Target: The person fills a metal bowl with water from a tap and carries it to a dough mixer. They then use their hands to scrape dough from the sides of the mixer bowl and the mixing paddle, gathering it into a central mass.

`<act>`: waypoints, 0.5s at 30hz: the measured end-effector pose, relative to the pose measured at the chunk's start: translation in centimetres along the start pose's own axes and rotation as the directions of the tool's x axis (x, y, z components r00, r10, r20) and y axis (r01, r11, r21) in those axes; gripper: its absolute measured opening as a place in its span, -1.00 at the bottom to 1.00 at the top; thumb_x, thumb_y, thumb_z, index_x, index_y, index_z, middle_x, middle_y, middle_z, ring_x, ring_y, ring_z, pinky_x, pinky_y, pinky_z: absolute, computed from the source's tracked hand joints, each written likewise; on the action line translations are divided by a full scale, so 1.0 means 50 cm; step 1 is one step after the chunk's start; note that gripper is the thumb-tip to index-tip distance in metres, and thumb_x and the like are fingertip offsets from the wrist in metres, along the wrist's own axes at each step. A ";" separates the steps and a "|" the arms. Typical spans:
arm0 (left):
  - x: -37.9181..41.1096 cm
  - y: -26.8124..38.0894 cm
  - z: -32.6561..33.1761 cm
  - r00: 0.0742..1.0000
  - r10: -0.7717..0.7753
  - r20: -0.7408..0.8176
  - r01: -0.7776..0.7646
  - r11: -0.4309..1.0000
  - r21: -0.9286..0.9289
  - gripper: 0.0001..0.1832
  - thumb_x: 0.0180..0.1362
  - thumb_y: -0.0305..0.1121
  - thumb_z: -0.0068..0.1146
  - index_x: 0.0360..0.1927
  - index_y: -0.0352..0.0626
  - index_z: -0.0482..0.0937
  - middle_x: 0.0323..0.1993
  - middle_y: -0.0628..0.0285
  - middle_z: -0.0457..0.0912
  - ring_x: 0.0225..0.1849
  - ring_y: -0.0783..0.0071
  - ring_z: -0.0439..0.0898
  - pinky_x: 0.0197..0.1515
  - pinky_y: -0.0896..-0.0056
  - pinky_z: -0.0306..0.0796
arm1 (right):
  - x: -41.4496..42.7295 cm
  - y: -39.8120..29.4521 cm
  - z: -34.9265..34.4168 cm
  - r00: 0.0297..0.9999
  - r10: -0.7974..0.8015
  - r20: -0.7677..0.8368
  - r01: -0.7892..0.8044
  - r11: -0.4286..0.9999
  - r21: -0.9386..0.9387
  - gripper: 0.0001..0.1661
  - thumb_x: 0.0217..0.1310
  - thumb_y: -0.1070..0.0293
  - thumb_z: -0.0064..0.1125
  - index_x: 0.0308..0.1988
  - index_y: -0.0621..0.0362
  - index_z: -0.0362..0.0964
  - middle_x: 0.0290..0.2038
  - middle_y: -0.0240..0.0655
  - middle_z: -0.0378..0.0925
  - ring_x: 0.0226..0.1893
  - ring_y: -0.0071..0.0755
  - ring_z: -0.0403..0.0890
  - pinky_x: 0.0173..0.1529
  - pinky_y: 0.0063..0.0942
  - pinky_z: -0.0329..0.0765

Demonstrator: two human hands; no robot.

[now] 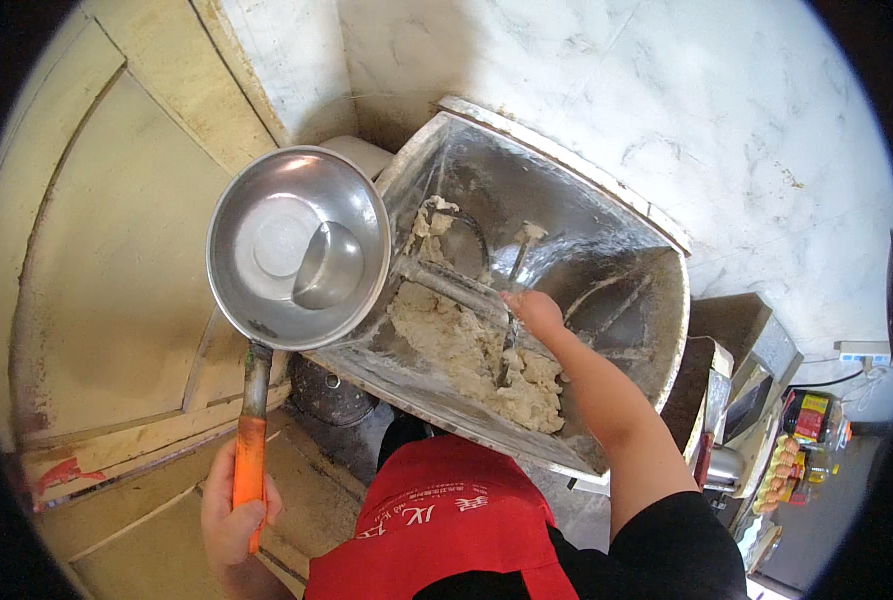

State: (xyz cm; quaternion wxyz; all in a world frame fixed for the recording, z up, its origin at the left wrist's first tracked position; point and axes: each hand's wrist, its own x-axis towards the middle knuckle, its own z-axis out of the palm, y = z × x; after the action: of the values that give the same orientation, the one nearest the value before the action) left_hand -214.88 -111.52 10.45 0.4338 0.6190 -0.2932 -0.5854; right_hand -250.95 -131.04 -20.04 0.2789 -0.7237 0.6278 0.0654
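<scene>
My left hand [238, 499] grips the orange handle [250, 465] of a large steel ladle [255, 292]. The ladle's round bowl faces up beside the left end of a dough mixer's metal trough [566, 172]. What looks like a little clear liquid [330, 266] lies in the bowl. Down inside the trough, my right hand [536, 313] is at the right part of the mixer's horizontal shaft [454, 289]; its fingertips are partly hidden, so their grip is unclear. Pale, rough dough [476, 352] lies beneath the shaft, and smaller lumps [431, 225] cling to the mixing arms.
A yellowish panelled door [123, 247] stands to the left, a marbled wall [716, 112] behind the trough. On the floor sits a dark round object [334, 390]. Eggs [778, 476] and bottles [814, 420] stand at the far right. I wear a red apron [446, 517].
</scene>
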 end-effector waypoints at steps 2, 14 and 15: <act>0.000 0.002 -0.005 1.000 0.004 0.026 -0.004 1.000 -0.001 -0.32 -0.36 -0.47 -0.18 0.00 -0.41 0.05 -0.69 0.24 0.30 -0.71 0.60 0.24 -0.63 0.67 0.15 | -0.050 -0.066 -0.087 0.982 0.161 0.101 -0.158 0.987 -0.037 -0.30 -0.02 -0.20 -0.28 -0.51 0.31 0.39 -0.47 -0.05 0.42 -0.40 -0.05 0.43 -0.34 -0.22 0.37; 0.013 0.006 -0.032 0.967 0.044 0.251 -0.051 0.998 0.025 -0.34 -0.33 -0.46 -0.17 -0.01 -0.40 0.06 -0.68 0.23 0.30 -0.70 0.58 0.26 -0.63 0.67 0.14 | -0.202 -0.054 -0.101 0.894 0.230 0.385 -0.132 0.955 -0.264 0.02 -0.42 -0.27 0.14 0.05 0.05 0.07 0.03 -0.06 0.13 -0.03 -0.06 0.27 -0.05 -0.22 0.29; 0.016 -0.001 -0.037 0.960 0.057 0.273 -0.064 0.998 0.020 -0.34 -0.33 -0.46 -0.17 -0.01 -0.41 0.06 -0.69 0.22 0.30 -0.70 0.58 0.26 -0.64 0.67 0.14 | -0.210 -0.053 -0.115 0.896 0.255 0.364 -0.145 0.942 -0.303 -0.01 -0.43 -0.24 0.17 0.04 0.03 0.10 0.03 -0.08 0.14 -0.04 -0.08 0.29 -0.06 -0.23 0.30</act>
State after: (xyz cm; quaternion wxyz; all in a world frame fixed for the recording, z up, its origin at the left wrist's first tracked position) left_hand -212.97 -111.85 9.92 0.3983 0.5295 -0.3771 -0.6471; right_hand -252.05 -124.54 -9.72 0.2917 -0.6573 0.6148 0.3240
